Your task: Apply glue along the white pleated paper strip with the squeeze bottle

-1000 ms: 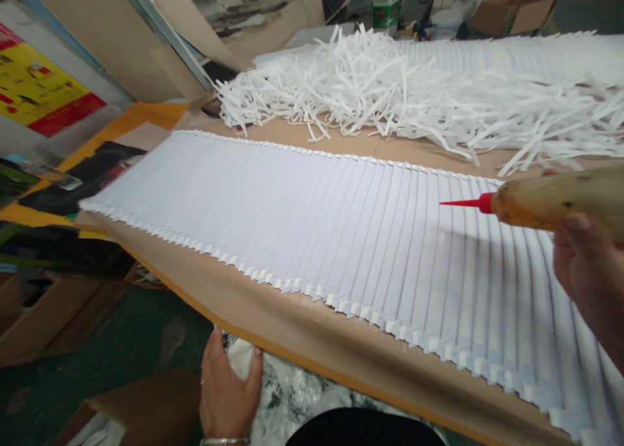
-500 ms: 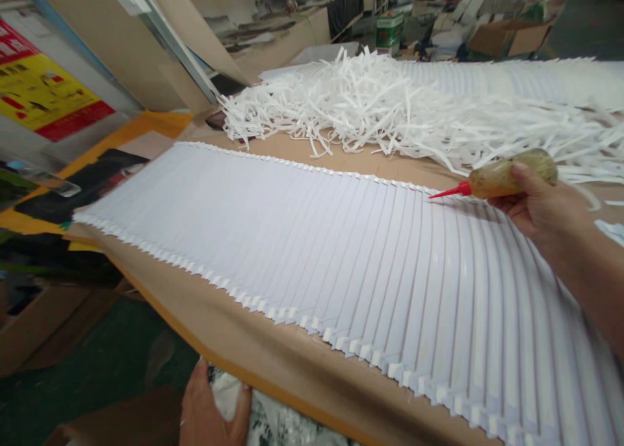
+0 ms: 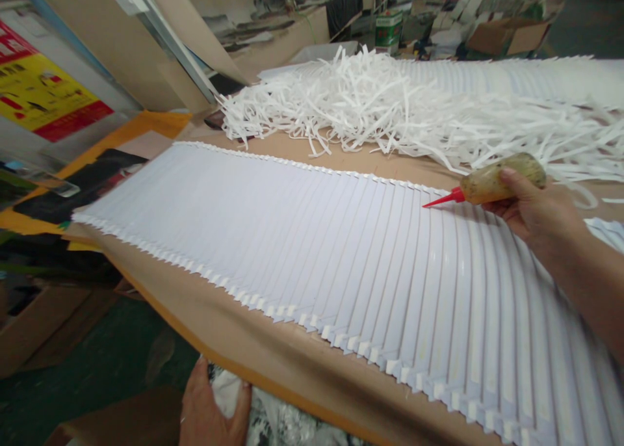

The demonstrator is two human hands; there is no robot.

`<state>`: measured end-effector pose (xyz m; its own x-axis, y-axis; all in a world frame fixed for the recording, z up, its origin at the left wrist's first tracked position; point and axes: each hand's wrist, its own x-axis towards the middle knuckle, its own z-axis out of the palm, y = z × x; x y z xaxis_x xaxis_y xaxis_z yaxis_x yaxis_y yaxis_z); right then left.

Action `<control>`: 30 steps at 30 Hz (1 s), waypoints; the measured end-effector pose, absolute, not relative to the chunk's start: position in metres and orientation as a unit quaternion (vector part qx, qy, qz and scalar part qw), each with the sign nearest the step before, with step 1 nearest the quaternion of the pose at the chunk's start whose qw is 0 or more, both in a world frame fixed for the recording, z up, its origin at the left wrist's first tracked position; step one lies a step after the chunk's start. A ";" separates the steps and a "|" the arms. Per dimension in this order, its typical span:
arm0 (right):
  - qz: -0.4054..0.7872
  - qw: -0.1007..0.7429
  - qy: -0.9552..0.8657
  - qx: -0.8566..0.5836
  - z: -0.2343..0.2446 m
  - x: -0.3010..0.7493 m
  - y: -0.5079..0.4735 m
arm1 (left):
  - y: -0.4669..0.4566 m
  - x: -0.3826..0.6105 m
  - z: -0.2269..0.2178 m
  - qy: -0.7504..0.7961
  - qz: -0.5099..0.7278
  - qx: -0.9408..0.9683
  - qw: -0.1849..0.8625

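- Workshop clutter at the back — cardboard boxes, leaning boards; the brown-paper table (image 3: 273, 361) runs across my view.
- A long fan of overlapped white sheets (image 3: 312, 238) lies on it, each edge stepped past the next.
- Behind the sheets, a loose heap of white paper strips (image 3: 390, 108); it lies just beyond the bottle, touching nothing in hand that I can see.
- Green-and-white can (image 3: 389, 28) at the far edge; its print is too small to read. Yellow-and-red poster (image 3: 43, 95) at left — blurred, unreadable.
- Right hand (image 3: 536, 212): fingers wrapped tight on the glue bottle (image 3: 502, 178), red nozzle tip down at the far edge of the sheets.
- Left hand (image 3: 209, 413): below the table edge, fingers spread flat on crumpled plastic (image 3: 287, 420).
- Against half a second back, the nozzle has slid slightly left along the sheets; the left hand lies as it did.
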<state>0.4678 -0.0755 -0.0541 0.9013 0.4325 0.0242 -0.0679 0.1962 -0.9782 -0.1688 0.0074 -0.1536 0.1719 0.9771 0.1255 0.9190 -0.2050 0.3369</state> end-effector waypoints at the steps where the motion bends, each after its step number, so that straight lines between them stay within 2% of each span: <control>1: 0.168 0.753 -0.153 -0.618 -0.053 0.465 -0.078 | 0.007 -0.169 -0.154 0.621 0.164 0.761 0.093; 11: 0.158 0.721 -0.185 -0.649 -0.043 0.415 -0.114 | 0.005 -0.166 -0.152 0.602 0.170 0.777 0.075; 22: 0.163 0.729 -0.141 -0.650 -0.046 0.345 -0.154 | 0.002 -0.163 -0.153 0.592 0.192 0.780 0.067; 30: 0.168 0.688 -0.122 -0.696 -0.058 0.311 -0.196 | -0.002 -0.158 -0.150 0.576 0.218 0.785 0.069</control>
